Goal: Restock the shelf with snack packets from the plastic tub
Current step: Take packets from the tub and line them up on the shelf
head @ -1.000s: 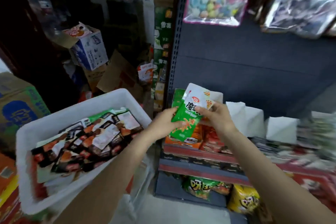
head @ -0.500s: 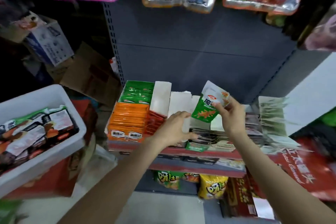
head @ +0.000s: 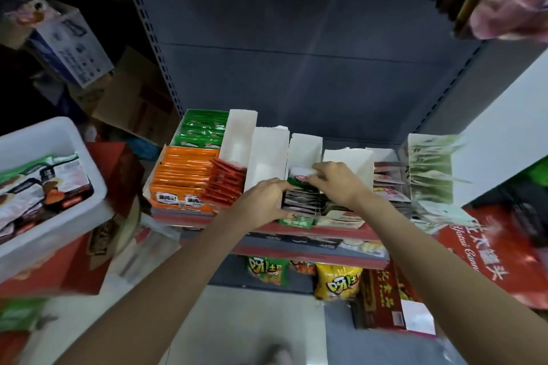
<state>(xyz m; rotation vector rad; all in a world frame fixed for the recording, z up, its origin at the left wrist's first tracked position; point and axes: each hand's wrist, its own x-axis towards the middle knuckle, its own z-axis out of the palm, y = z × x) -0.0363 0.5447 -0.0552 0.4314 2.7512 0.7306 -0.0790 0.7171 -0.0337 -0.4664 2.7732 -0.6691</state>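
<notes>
Grey metal shelf (head: 296, 228) with red front edge, orange packets (head: 184, 178) at its left front corner, green packets (head: 203, 130) behind them at the left back corner, red packets (head: 225, 184) beside, white card dividers (head: 268, 151) along the middle, pale packets (head: 430, 169) at the right edge.
</notes>
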